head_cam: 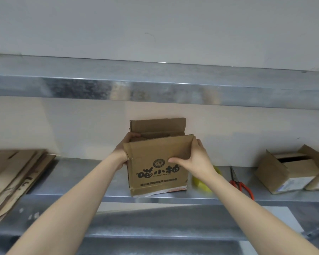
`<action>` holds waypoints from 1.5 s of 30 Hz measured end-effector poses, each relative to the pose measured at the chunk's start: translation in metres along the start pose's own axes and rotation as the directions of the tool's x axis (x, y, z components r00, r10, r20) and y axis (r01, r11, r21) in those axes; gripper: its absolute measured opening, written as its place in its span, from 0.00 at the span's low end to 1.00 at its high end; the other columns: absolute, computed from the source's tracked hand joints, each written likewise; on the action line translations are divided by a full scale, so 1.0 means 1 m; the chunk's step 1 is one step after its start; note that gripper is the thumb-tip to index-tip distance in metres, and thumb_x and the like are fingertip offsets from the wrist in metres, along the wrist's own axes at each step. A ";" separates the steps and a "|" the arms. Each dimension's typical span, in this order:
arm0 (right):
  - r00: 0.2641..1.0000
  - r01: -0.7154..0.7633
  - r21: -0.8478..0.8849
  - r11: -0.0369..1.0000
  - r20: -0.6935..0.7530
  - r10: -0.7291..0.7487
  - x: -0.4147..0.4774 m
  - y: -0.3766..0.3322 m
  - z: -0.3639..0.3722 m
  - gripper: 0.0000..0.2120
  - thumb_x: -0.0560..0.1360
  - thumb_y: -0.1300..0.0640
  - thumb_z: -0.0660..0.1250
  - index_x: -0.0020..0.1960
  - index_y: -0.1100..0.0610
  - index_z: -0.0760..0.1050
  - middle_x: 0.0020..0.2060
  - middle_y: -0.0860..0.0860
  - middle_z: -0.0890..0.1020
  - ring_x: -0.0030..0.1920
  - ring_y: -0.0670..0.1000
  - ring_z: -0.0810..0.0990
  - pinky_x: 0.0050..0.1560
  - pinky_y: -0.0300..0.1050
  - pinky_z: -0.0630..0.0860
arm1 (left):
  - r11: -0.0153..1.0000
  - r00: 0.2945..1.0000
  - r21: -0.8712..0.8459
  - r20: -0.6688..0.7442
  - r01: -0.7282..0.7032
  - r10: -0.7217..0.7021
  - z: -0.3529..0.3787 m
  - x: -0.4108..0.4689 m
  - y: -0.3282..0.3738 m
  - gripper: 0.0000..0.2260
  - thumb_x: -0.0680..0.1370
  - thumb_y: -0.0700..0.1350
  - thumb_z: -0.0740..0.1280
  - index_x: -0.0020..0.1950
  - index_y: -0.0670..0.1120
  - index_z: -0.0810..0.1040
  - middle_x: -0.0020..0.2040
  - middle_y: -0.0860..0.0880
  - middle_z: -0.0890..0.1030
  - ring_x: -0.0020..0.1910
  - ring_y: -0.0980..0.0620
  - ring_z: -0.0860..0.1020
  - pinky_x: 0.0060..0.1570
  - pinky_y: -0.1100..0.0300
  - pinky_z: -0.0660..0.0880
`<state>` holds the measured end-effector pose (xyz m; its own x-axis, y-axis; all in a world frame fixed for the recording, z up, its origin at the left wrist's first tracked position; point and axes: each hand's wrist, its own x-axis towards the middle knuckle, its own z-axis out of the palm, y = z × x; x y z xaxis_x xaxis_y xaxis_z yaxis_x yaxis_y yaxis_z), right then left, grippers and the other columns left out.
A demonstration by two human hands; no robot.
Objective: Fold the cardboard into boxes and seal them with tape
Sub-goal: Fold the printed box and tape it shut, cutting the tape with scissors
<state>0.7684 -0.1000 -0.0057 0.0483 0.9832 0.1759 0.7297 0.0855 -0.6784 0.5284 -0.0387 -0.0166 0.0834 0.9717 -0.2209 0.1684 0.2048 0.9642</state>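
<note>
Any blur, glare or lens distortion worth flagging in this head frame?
Head view: the printed box, left hand and right hand are reasonably sharp; the flat cardboard stack and the yellow object smear with blur; the upper metal shelf carries patchy reflections and looks slightly bowed by the wide lens; lighting is soft, shadows faint.

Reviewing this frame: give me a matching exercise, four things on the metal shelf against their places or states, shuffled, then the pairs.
1. red-handled scissors
2. brown printed cardboard box
3. yellow object
4. stack of flattened brown cardboard sheets

A. gripped by the left hand and the right hand, top flaps open
B. at the left end of the metal shelf
C. partly hidden behind the right hand's wrist
D. lying flat, right of the yellow object

Pairs: 1-D, 2-A, 3-C, 4-B
</note>
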 end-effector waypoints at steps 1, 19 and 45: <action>1.000 -0.003 0.005 1.000 -0.008 0.003 0.000 0.001 0.002 0.42 0.64 0.40 0.78 0.69 0.56 0.62 0.56 0.47 0.68 0.52 0.46 0.70 0.52 0.39 0.70 | 1.000 1.000 0.003 -0.001 -0.023 0.023 0.000 -0.001 -0.001 0.11 0.73 0.54 0.66 0.55 0.60 0.75 0.55 0.44 0.80 0.49 0.37 0.80 0.47 0.44 0.79; 1.000 -0.016 0.014 1.000 -0.006 0.016 0.002 0.012 0.001 0.41 0.61 0.37 0.78 0.65 0.52 0.66 0.59 0.46 0.69 0.56 0.48 0.74 0.57 0.48 0.78 | 0.961 0.975 0.222 0.185 -0.164 0.124 0.002 -0.007 0.006 0.39 0.65 0.56 0.74 0.73 0.48 0.64 0.69 0.44 0.71 0.65 0.44 0.73 0.60 0.54 0.73; 0.998 0.012 0.317 0.948 -0.065 0.009 0.017 0.010 -0.004 0.30 0.72 0.44 0.72 0.69 0.46 0.63 0.59 0.47 0.75 0.58 0.46 0.75 0.58 0.48 0.77 | 0.987 0.991 -0.078 -0.009 -0.137 0.137 0.001 -0.026 0.006 0.24 0.71 0.68 0.65 0.59 0.55 0.80 0.58 0.53 0.81 0.60 0.52 0.77 0.62 0.54 0.71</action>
<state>0.7797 -0.0832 -0.0068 0.0994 0.9714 0.2158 0.4768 0.1438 -0.8672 0.5278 -0.0633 -0.0050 0.0966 0.9916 -0.0858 0.0778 0.0784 0.9939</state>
